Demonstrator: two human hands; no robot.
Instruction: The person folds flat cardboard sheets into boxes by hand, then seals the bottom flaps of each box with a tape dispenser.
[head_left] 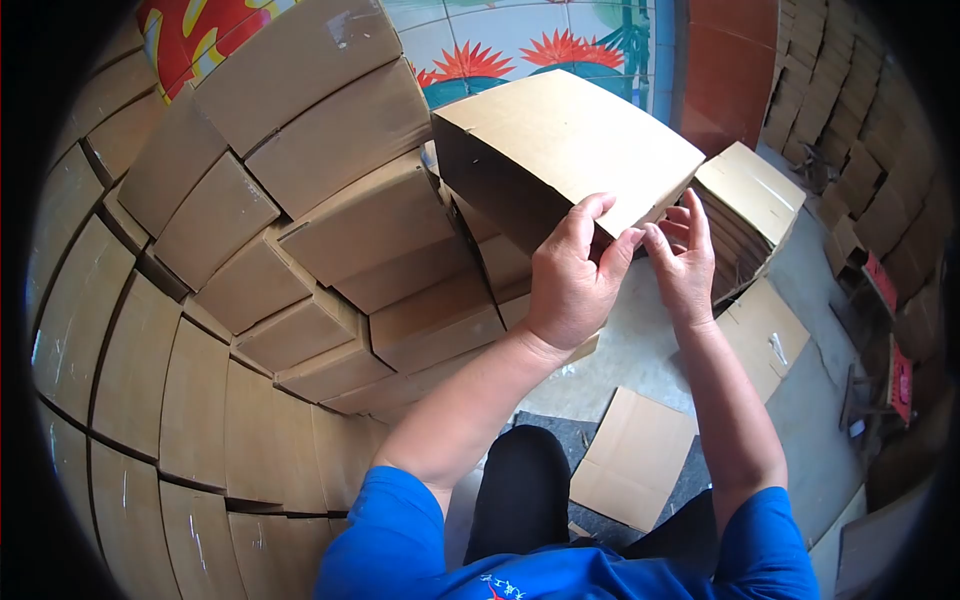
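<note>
A large brown cardboard box (580, 140) stands in front of me, its pale top tilted and its left side in shadow. My left hand (578, 268) is at the box's near corner, with its index finger along the top edge and its thumb pointing right. Close beside it is my right hand (685, 262), its fingers curled upward at the same corner. The two thumb tips almost meet. Whatever lies between the fingers is too small or hidden to make out.
Stacked cardboard boxes (335, 140) form a wall to my left. A bundle of cardboard (755, 200) stands behind my right hand. Flat cardboard sheets (635, 455) lie on the floor near my legs. Red-topped stools (898, 380) and more cardboard piles are at the far right.
</note>
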